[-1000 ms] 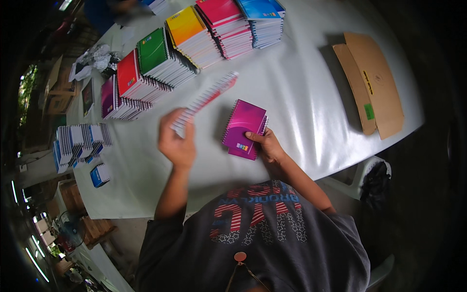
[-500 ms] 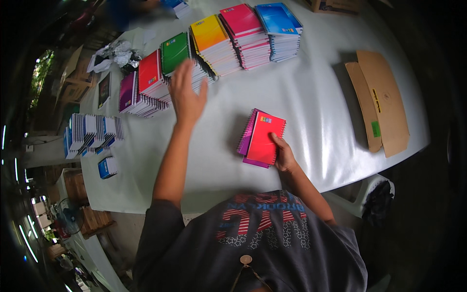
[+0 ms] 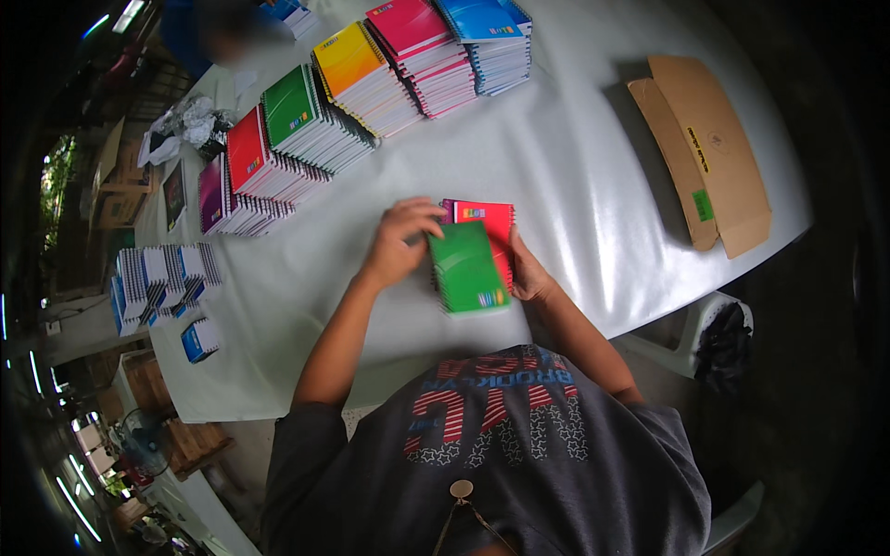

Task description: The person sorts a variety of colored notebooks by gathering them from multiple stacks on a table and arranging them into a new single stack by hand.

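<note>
The left hand [image 3: 399,243] arched inward, fingers pinching a green notebook [image 3: 467,267]; the right hand [image 3: 529,269] gripped a red notebook [image 3: 499,219], newly overlapped by green.

I stood in what looked like a workshop: tall, multicoloured stacks of spiral-bound notebooks [image 3: 360,76] lined a broad, glossy pale-grey worktop [image 3: 575,195], with folded brown cardboard [image 3: 712,157] opposite and brown wooden slats [image 3: 197,447] beyond.
</note>
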A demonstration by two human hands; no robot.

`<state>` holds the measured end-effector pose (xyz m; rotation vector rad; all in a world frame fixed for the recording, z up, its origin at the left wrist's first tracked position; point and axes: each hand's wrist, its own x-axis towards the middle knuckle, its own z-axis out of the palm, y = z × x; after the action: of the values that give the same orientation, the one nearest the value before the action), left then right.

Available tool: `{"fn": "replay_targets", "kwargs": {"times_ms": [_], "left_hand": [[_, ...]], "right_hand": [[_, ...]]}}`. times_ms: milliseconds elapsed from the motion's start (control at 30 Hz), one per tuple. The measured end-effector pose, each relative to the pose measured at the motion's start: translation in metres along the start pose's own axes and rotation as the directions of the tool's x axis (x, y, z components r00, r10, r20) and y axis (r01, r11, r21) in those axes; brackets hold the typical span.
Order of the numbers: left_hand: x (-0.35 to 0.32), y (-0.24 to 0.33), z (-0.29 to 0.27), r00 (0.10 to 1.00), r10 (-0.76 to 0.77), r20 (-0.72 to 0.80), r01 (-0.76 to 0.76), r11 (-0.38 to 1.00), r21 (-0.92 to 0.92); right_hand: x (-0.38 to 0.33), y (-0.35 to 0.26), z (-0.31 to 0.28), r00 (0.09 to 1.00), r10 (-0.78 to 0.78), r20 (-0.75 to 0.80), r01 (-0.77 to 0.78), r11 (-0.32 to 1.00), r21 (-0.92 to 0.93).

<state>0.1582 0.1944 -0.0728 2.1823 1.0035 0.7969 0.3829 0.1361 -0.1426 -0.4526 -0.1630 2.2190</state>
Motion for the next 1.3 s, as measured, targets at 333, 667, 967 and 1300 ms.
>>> {"fn": "replay_targets", "kwargs": {"times_ms": [333,667,967,1300], "left_hand": [[0.083,0.02,-0.049,0.953,0.135,-0.27,-0.034,0.936,0.349],[0.119,-0.024,-0.084,0.752,0.408,-0.518,0.08,0.724,0.685],[-0.046,0.069,0.067,0.957,0.264,0.122,-0.288,0.92,0.267],[-0.001,0.039,0.069,0.959,-0.192,-0.208,0.229,0.959,0.167]], "right_hand": [[-0.002,-0.009,0.009,0.997,0.063,-0.032,-0.067,0.989,-0.13],[-0.002,-0.012,0.013,0.997,0.071,0.034,-0.06,0.963,-0.262],[-0.001,-0.007,0.012,0.993,-0.015,0.115,0.023,0.997,-0.073],[0.004,-0.004,-0.005,0.997,-0.036,-0.072,0.026,0.99,-0.137]]}}
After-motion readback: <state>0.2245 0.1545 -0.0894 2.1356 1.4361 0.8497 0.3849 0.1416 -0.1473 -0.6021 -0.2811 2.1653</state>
